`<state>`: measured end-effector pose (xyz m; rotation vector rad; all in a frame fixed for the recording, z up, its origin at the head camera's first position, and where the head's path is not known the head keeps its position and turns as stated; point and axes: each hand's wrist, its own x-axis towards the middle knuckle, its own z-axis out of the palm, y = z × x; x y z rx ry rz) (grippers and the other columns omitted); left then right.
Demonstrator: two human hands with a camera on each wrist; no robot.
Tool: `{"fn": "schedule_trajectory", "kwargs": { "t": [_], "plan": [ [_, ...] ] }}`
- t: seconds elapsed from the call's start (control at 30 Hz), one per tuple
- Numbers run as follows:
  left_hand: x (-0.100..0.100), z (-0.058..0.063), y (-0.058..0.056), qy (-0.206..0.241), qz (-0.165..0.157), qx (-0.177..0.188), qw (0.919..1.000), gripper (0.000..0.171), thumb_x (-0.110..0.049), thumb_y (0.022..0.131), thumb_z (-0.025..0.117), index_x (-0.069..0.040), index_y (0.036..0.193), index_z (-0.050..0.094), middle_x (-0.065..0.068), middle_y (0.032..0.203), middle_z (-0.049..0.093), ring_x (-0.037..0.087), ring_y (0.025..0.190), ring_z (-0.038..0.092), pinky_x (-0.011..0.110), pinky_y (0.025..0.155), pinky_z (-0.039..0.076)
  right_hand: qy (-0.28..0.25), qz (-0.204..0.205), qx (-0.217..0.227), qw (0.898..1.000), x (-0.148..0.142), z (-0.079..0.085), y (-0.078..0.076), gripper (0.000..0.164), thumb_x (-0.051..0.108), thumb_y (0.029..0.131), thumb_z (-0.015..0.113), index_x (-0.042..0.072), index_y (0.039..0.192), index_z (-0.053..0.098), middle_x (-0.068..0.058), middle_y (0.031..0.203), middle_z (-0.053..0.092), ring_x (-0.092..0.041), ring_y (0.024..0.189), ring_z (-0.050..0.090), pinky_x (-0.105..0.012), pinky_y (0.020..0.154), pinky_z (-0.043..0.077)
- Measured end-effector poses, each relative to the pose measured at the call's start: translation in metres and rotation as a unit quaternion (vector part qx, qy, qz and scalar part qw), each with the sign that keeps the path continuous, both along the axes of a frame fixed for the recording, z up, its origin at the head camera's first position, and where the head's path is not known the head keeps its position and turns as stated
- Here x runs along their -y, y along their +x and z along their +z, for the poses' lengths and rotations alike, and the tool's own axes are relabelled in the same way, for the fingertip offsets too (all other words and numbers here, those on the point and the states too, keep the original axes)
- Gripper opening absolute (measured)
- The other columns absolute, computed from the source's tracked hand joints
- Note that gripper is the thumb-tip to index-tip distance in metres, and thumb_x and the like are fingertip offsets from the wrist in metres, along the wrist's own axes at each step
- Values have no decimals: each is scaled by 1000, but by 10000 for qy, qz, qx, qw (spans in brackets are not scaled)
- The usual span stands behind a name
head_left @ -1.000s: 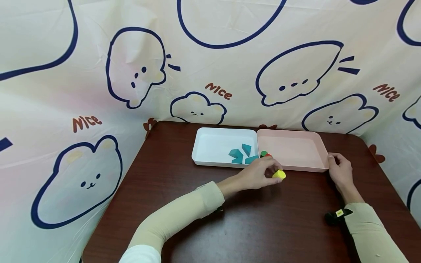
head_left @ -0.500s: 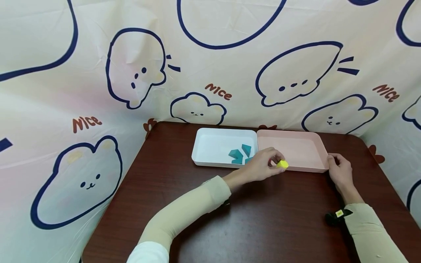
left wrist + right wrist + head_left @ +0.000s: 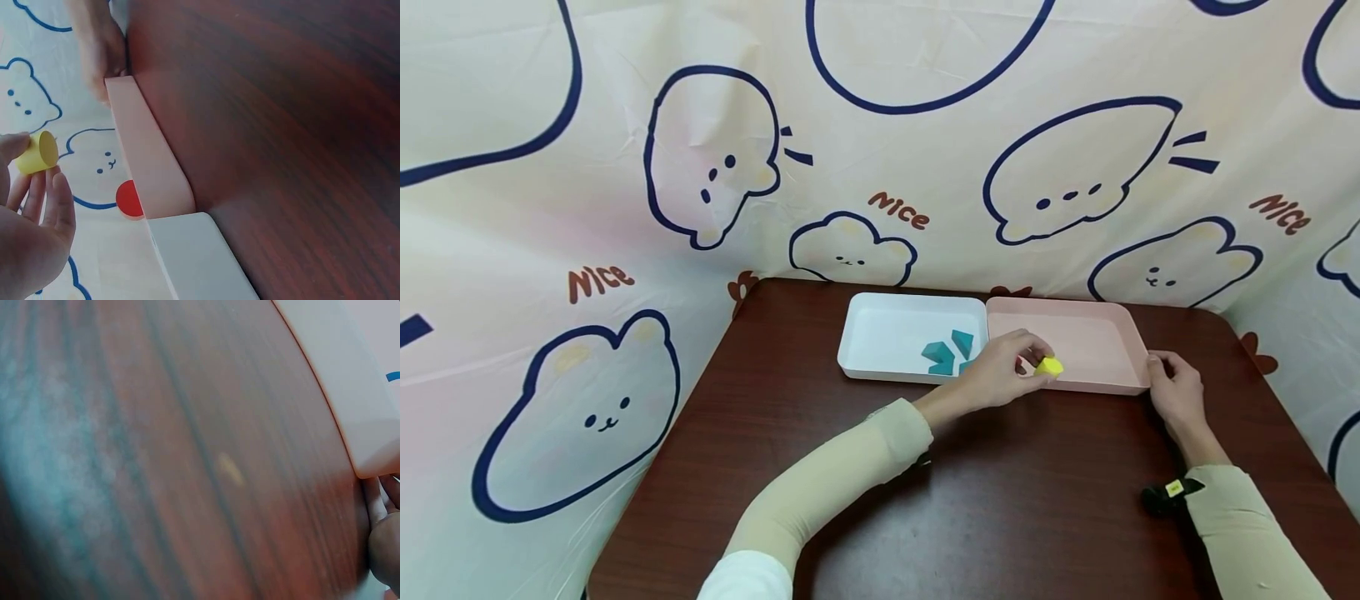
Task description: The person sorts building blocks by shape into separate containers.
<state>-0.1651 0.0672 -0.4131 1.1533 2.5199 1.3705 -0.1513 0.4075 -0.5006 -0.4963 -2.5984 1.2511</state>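
In the head view my left hand (image 3: 1000, 371) pinches a yellow cylinder block (image 3: 1049, 367) over the front part of the pink tray (image 3: 1097, 337). The left wrist view shows this yellow cylinder (image 3: 37, 153) held between thumb and fingertips. Beyond the pink tray's wall a round red block (image 3: 129, 199) shows in part; from the head, the left hand mostly covers it. My right hand (image 3: 1177, 396) grips the right front corner of the pink tray, thumb and fingers at its rim. In the right wrist view only part of that hand (image 3: 384, 550) appears, against the tray's corner.
A white tray (image 3: 883, 329) adjoins the pink one on the left, with several teal blocks (image 3: 937, 352) at its right end. Both trays stand near the back of the dark wooden table (image 3: 1015, 508). A patterned cloth (image 3: 940, 167) hangs behind.
My left hand has carried the yellow cylinder forward and slightly right, from in front of the pink tray to over it. The right hand has stayed at the tray's corner.
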Motion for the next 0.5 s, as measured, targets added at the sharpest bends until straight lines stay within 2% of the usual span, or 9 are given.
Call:
{"fn": "schedule_trajectory", "kwargs": {
  "t": [0.2, 0.33, 0.5],
  "plan": [
    [-2, 4, -4, 234, 84, 58, 9997, 32, -19, 95, 83, -9, 121, 69, -2, 114, 65, 10, 101, 66, 19, 84, 58, 15, 6, -74, 10000, -2, -2, -1, 57, 40, 113, 38, -2, 147, 57, -25, 145, 56, -29, 120, 50, -25, 90, 38],
    [-5, 4, -6, 298, 230, 138, 9992, 32, -20, 95, 82, -10, 122, 69, -3, 114, 65, 11, 102, 67, 14, 83, 56, -2, 4, -79, 10000, -3, -2, -1, 57, 40, 113, 38, -2, 147, 57, -25, 145, 56, -29, 119, 50, -24, 88, 38],
    [-9, 0, -9, 327, 411, 164, 9985, 31, -20, 95, 82, -11, 121, 69, -4, 114, 65, 11, 102, 67, 11, 82, 54, -23, -27, -36, 10000, 0, -2, -1, 58, 41, 113, 37, -1, 148, 56, -25, 145, 56, -33, 124, 49, -30, 93, 38]
  ]
}}
